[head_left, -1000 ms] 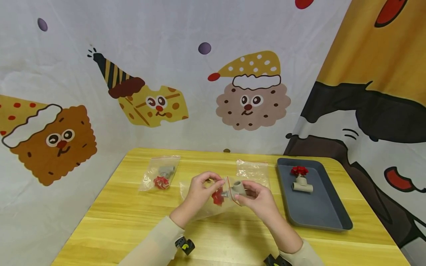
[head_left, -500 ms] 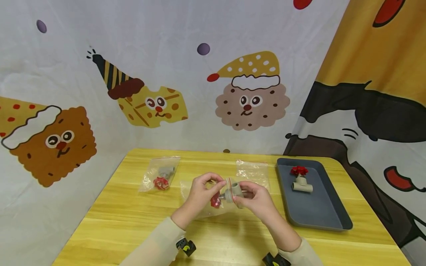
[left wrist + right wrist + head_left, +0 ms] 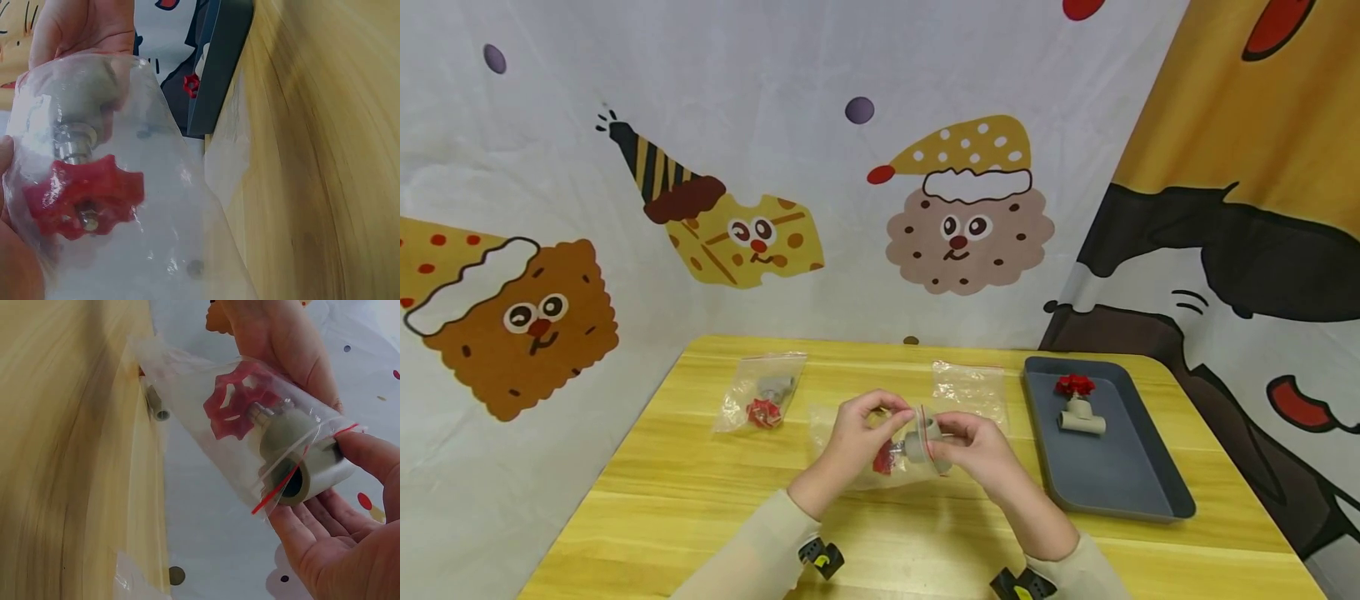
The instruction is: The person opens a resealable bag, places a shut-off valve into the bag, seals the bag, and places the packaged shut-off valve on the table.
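A stop valve with a grey tee body and a red handwheel lies mostly inside a clear zip bag, just above the table. In the right wrist view, the body's open pipe end sits at the bag's red-lined mouth. My right hand grips the body at that mouth, thumb on one side and fingers below. My left hand pinches the upper edge of the bag near the mouth; the plastic partly covers its fingers in the wrist views.
A second bagged valve lies at the table's back left. Behind my right hand is a flat clear bag. The grey tray on the right holds an unbagged valve. A printed cloth hangs behind the table.
The valve has gone deeper into the bag, its handwheel shifting slightly left and down. The bag's red-lined mouth has moved a little right over the grey body. Both hands keep their hold.
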Demonstrator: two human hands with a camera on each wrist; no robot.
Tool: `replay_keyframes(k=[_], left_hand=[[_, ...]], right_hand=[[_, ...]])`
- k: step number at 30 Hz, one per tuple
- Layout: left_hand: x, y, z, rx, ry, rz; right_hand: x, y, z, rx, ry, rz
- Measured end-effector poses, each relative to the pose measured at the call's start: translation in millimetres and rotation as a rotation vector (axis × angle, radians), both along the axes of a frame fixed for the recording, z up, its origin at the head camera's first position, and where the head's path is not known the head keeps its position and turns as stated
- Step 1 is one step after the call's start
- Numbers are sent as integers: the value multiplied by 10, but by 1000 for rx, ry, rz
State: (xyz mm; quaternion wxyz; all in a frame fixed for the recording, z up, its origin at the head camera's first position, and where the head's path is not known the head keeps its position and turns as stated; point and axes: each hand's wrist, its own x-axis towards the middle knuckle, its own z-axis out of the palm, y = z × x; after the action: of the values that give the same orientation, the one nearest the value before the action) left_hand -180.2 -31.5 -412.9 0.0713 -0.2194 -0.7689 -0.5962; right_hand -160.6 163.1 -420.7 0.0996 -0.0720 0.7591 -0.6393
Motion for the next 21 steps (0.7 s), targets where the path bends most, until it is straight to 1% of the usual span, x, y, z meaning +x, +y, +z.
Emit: replay_keyframes(k=[4,5,6,7,11,13,21], left_hand=[[-88,-6,-147,-21,18,-12],[-92,-8,-153,-26,18,-16],[-117,-11,-197,-25,32,-21],[-120,-15,-209,-22,45,-24],[-119,-17,-210,-24,72,-31],[-113,-17,-206,-25,74,-34],[-100,-5,-193,-33,103,-32]], right_hand=[[-9,-22,-22,-13,2,-1],[-11,-27,-28,-16,5,1],[-13,-32,-32,-19,8,4],[-14,-36,-35,-21,9,4],[-17,-55,-46,-10,20,6],[-16,-63,-56,6,28,7],[3,-121,-68,71,42,-21]])
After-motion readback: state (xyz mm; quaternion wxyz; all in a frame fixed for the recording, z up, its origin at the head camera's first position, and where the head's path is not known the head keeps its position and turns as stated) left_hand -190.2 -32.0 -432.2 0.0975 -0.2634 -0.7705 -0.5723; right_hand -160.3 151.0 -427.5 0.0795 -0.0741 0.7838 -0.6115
